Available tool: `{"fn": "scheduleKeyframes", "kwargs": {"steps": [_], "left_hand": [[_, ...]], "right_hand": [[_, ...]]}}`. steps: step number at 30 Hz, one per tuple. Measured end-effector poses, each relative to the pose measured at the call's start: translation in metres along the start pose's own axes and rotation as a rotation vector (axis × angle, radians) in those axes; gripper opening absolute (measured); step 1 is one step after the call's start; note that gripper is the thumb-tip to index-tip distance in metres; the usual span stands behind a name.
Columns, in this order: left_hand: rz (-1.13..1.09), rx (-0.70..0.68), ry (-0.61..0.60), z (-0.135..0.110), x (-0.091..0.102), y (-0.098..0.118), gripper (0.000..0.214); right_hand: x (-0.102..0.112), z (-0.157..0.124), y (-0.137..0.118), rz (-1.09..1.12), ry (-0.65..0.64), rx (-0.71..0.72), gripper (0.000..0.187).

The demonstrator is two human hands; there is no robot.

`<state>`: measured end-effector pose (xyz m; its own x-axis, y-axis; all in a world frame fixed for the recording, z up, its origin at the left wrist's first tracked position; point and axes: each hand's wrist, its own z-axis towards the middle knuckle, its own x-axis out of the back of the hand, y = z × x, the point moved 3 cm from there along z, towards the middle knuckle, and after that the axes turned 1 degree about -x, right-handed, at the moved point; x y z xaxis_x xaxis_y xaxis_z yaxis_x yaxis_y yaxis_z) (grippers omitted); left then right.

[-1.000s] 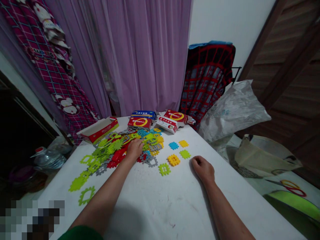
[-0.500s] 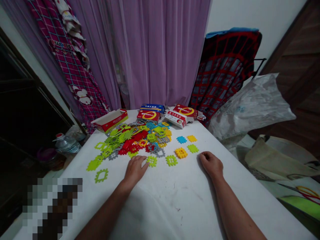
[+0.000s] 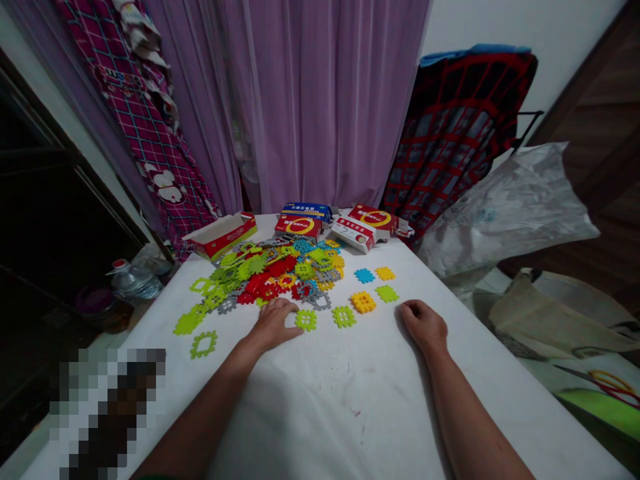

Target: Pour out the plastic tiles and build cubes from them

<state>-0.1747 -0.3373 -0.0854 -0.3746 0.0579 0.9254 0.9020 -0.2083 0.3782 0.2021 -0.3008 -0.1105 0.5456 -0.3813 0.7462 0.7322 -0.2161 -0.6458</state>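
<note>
My left hand (image 3: 273, 323) reaches to the near edge of a heap of plastic interlocking tiles (image 3: 260, 270), its thumb and fingers apart. Just right of it, by the thumb, lies a lime-green windowed tile (image 3: 306, 320). My right hand (image 3: 424, 324) rests on the white tabletop as a loose fist, with nothing showing in it. Between the hands are another green windowed tile (image 3: 343, 317) and a yellow tile (image 3: 363, 302) that looks stacked. Beyond these lie a solid green tile (image 3: 387, 293), a blue tile (image 3: 365, 275) and a yellow tile (image 3: 385, 273).
Behind the heap stand an open red box (image 3: 225, 237), a blue box (image 3: 306, 212), a red box (image 3: 299, 227) and a white-and-red box (image 3: 353, 233). A green frame tile (image 3: 204, 345) lies at the left. A plastic bag (image 3: 510, 207) hangs beside the table's right edge.
My left hand has moved slightly up toward the heap, its thumb now spread wider from the fingers. My right hand stays in place. The view has shifted a little.
</note>
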Motion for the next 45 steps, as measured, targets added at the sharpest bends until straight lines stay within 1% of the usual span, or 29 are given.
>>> {"fn": "scheduleKeyframes", "kwargs": {"steps": [4,7,10,14,16,19,31,35,37,40,42,45], "left_hand": [[-0.019,-0.004,0.076,-0.010,-0.002,0.011,0.036],[-0.036,-0.032,0.134,-0.012,-0.005,0.028,0.037],[-0.044,-0.066,0.159,-0.005,-0.009,0.051,0.040],[-0.028,-0.051,0.160,0.012,-0.018,0.076,0.041],[-0.014,-0.046,0.159,0.019,-0.023,0.083,0.042],[0.003,-0.051,0.155,0.024,-0.029,0.088,0.042],[0.041,-0.086,0.155,0.029,-0.034,0.084,0.043],[0.025,-0.075,0.150,0.027,-0.035,0.087,0.047],[0.025,-0.072,0.154,0.026,-0.032,0.086,0.049],[0.063,-0.064,0.199,0.032,-0.018,0.077,0.041],[0.112,-0.018,0.253,0.043,-0.001,0.063,0.033],[0.209,0.076,0.315,0.068,0.027,0.036,0.029]], "right_hand": [[0.000,0.000,0.000,0.002,-0.011,-0.015,0.027],[0.000,0.000,0.000,0.010,-0.008,-0.018,0.026],[0.001,0.000,-0.001,0.013,-0.002,-0.020,0.026],[0.001,-0.001,-0.002,0.005,-0.002,-0.010,0.026],[0.001,-0.001,-0.001,0.008,-0.003,0.000,0.026],[0.000,-0.001,-0.001,0.014,0.000,0.012,0.026],[0.001,0.000,-0.003,0.003,-0.035,-0.003,0.029],[0.002,-0.001,-0.004,0.019,-0.020,-0.008,0.027],[0.002,-0.001,-0.004,0.024,-0.007,-0.005,0.026],[0.002,-0.001,-0.004,0.025,-0.013,-0.002,0.026],[0.002,-0.001,-0.003,0.026,-0.015,0.000,0.026],[0.002,0.000,-0.003,0.030,0.001,0.005,0.026]]}}
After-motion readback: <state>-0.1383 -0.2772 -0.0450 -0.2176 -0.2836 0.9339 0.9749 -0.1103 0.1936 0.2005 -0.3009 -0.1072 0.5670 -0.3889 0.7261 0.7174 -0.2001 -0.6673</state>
